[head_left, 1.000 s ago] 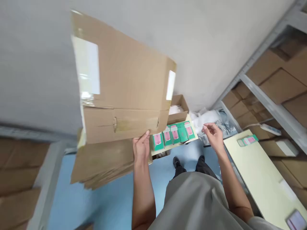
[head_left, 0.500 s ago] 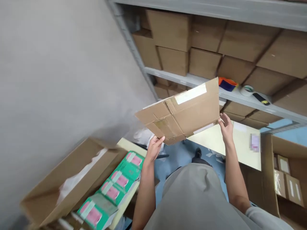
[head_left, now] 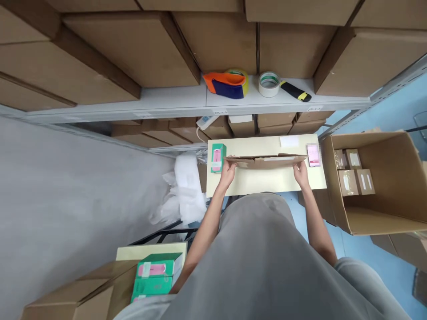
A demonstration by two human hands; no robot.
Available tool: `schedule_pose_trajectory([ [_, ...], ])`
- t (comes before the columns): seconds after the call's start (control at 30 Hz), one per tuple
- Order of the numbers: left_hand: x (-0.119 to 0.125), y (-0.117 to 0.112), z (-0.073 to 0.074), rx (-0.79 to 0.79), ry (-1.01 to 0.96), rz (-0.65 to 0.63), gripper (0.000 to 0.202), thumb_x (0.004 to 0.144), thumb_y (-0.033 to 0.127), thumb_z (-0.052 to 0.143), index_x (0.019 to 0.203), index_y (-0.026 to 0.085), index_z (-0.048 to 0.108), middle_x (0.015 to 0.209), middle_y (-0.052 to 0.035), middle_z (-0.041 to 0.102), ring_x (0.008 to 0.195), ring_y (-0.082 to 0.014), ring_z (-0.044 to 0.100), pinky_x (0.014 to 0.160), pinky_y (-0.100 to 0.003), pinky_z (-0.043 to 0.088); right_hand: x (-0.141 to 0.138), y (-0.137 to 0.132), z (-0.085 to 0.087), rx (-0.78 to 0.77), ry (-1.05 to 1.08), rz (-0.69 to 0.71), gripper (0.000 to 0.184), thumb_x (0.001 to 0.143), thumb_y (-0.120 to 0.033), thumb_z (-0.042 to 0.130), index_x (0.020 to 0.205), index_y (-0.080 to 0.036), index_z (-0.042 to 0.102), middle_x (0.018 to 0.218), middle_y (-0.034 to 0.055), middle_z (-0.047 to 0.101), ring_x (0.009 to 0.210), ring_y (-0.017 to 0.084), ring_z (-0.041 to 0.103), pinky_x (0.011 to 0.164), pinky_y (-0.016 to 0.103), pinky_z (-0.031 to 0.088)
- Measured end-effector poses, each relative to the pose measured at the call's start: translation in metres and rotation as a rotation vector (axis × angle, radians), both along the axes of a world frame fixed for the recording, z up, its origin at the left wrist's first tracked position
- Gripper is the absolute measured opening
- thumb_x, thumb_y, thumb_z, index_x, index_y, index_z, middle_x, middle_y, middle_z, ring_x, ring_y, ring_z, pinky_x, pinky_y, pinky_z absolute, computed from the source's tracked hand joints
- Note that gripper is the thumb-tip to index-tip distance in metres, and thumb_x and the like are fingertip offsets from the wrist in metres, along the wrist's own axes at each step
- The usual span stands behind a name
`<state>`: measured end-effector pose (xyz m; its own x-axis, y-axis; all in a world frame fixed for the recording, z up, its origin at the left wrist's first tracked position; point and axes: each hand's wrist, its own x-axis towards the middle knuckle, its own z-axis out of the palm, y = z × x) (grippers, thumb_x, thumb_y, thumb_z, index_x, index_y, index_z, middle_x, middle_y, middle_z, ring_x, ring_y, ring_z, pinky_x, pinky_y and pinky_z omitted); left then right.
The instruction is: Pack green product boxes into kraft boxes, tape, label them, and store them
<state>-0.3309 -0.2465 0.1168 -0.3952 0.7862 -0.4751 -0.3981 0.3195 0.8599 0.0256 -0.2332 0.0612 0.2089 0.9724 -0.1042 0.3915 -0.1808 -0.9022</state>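
A flattened cardboard box (head_left: 260, 162) is held nearly edge-on above the pale yellow table (head_left: 263, 182). My left hand (head_left: 228, 172) grips its left end, and my right hand (head_left: 301, 173) grips its right end. Just left of the cardboard, a green box with a pink picture (head_left: 217, 158) lies on the table. Past the right end are a small pink-and-white item (head_left: 313, 155), partly blurred out, and a white paper slip (head_left: 289, 141).
A shelf (head_left: 173, 97) ahead bears large cartons, a tape dispenser (head_left: 227, 85), a tape roll (head_left: 269, 83) and a utility knife (head_left: 296, 91). An open carton (head_left: 387, 222) with small boxes stands right. White wrap (head_left: 189, 186) stands left; green boxes (head_left: 155, 271) sit lower left.
My view has turned right to face the shelf and table. The flattened cardboard box went from tilted with its broad face showing to nearly edge-on over the table, still in both hands.
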Motion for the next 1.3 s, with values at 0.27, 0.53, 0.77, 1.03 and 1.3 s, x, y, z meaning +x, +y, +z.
schedule_pose_trajectory([
  [0.27, 0.004, 0.003, -0.01, -0.046, -0.048, -0.102, 0.031, 0.079, 0.002, 0.065, 0.099, 0.024, 0.074, 0.11, -0.0048, 0.077, 0.122, -0.0257, 0.071, 0.108, -0.03, 0.058, -0.009, -0.03, -0.002, -0.097, -0.007, 0.103, 0.056, 0.099, -0.059, 0.056, 0.14, -0.021, 0.063, 0.146, 0.0229, 0.075, 0.14, 0.032, 0.072, 0.121, 0.051, 0.058],
  [0.53, -0.008, -0.013, -0.001, 0.027, -0.05, 0.039, 0.032, 0.085, 0.003, 0.076, 0.109, 0.024, 0.082, 0.131, -0.0075, 0.08, 0.141, -0.0263, 0.068, 0.12, -0.031, 0.053, -0.019, -0.062, 0.045, -0.198, -0.181, 0.386, 0.04, 0.103, -0.048, 0.045, 0.112, -0.023, 0.075, 0.115, 0.0153, 0.081, 0.105, 0.033, 0.075, 0.102, 0.052, 0.063],
  [0.77, -0.005, -0.033, 0.023, 0.026, 0.232, -0.041, 0.026, 0.089, 0.022, 0.096, 0.113, 0.018, 0.085, 0.121, -0.0109, 0.081, 0.111, -0.0256, 0.075, 0.099, -0.031, 0.057, -0.016, -0.044, 0.104, -0.204, -0.147, 0.254, 0.06, 0.109, -0.07, 0.052, 0.131, -0.021, 0.079, 0.118, 0.0138, 0.085, 0.102, 0.03, 0.078, 0.092, 0.044, 0.064],
  [1.03, -0.001, -0.018, 0.035, 0.035, 0.514, -0.019, 0.023, 0.081, 0.003, 0.09, 0.092, 0.022, 0.083, 0.096, -0.0031, 0.074, 0.085, -0.0228, 0.066, 0.093, -0.031, 0.053, -0.036, -0.015, 0.102, -0.056, -0.429, 0.227, 0.051, 0.104, -0.071, 0.057, 0.097, -0.023, 0.075, 0.093, 0.0106, 0.082, 0.072, 0.026, 0.073, 0.077, 0.041, 0.059],
  [1.3, 0.001, -0.048, 0.057, 0.115, 0.547, -0.136, 0.022, 0.082, 0.009, 0.09, 0.098, 0.025, 0.089, 0.1, -0.0027, 0.075, 0.072, -0.0201, 0.061, 0.092, -0.032, 0.055, -0.049, -0.002, 0.101, -0.032, -0.461, 0.142, 0.042, 0.105, -0.061, 0.059, 0.102, -0.022, 0.076, 0.09, 0.0106, 0.082, 0.076, 0.029, 0.073, 0.08, 0.041, 0.056],
])
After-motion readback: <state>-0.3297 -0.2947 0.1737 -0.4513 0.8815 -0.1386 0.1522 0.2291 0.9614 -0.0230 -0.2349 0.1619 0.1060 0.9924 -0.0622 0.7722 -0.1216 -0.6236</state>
